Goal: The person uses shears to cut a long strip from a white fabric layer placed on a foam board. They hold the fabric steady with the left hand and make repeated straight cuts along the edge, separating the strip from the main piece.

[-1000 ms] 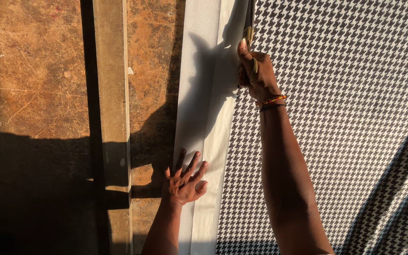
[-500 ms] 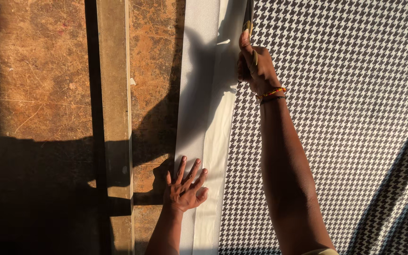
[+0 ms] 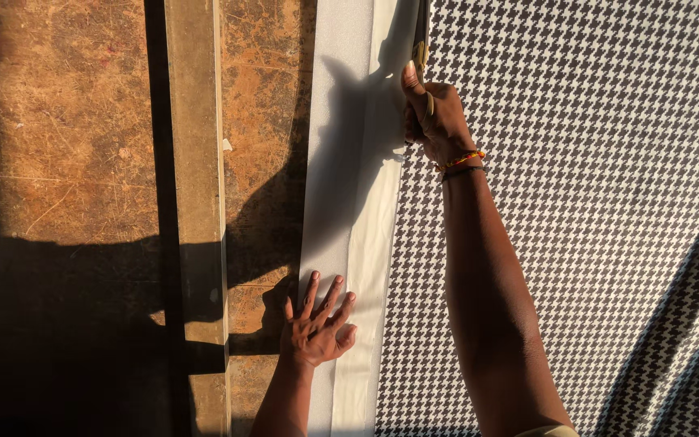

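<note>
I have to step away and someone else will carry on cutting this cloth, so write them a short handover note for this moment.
Left hand: flat, fingers spread, pressing the white fabric strip onto the worn brown table.
Right hand: closed on the scissors, far up along the line where the white strip meets the houndstooth fabric; the blades are mostly hidden.
Wooden bar: lies along the table left of the white strip, untouched.
Done: the scissors sit far up the strip's edge.
Left: the length beyond the scissors, which runs out of view; I cannot tell how much remains.
</note>
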